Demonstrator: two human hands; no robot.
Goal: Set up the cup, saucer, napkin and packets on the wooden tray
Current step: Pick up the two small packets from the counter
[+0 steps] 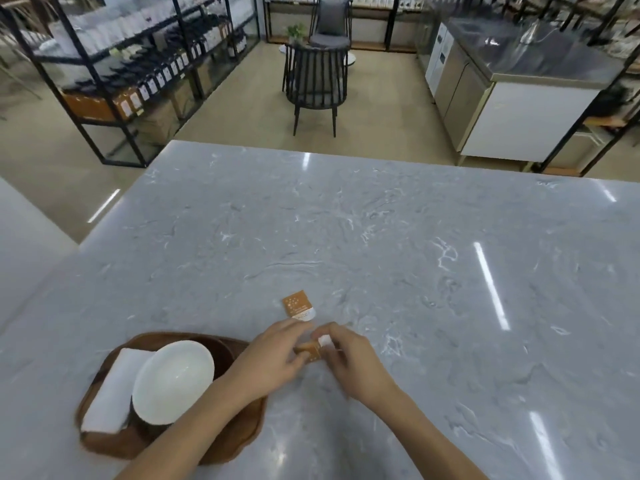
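On a grey marble counter (381, 237), the left hand (273, 358) and right hand (349, 358) meet just right of the wooden tray (242, 434), both pinching one orange packet (309, 351) between their fingertips. A second orange packet (298, 305) lies flat just beyond them. The tray carries one white cup (173, 379) and one folded white napkin (114, 389); the saucer cannot be told apart.
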